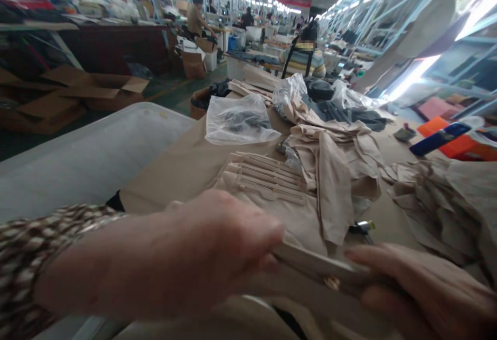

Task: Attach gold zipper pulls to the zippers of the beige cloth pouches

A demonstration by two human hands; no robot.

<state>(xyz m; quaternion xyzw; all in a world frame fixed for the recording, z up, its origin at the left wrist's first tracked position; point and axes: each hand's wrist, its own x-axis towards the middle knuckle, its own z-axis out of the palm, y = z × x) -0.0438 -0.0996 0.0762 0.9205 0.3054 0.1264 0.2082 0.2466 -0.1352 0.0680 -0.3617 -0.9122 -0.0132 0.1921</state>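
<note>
My left hand, blurred by motion, is closed on one end of a beige fabric piece with a folded edge. My right hand grips the other end, so the piece stretches between both hands. A small gold-coloured metal fitting shows on it. Just beyond my hands lies a stack of beige fabric panels with long slots and small gold bits. To its right hangs a draped beige cloth strip. A small metal tool with a yellowish tip rests near my right hand.
A white bin borders the table on the left, with open cardboard boxes on the floor beyond. A clear plastic bag, crumpled beige cloth and a blue object lie around the table. People sit farther back.
</note>
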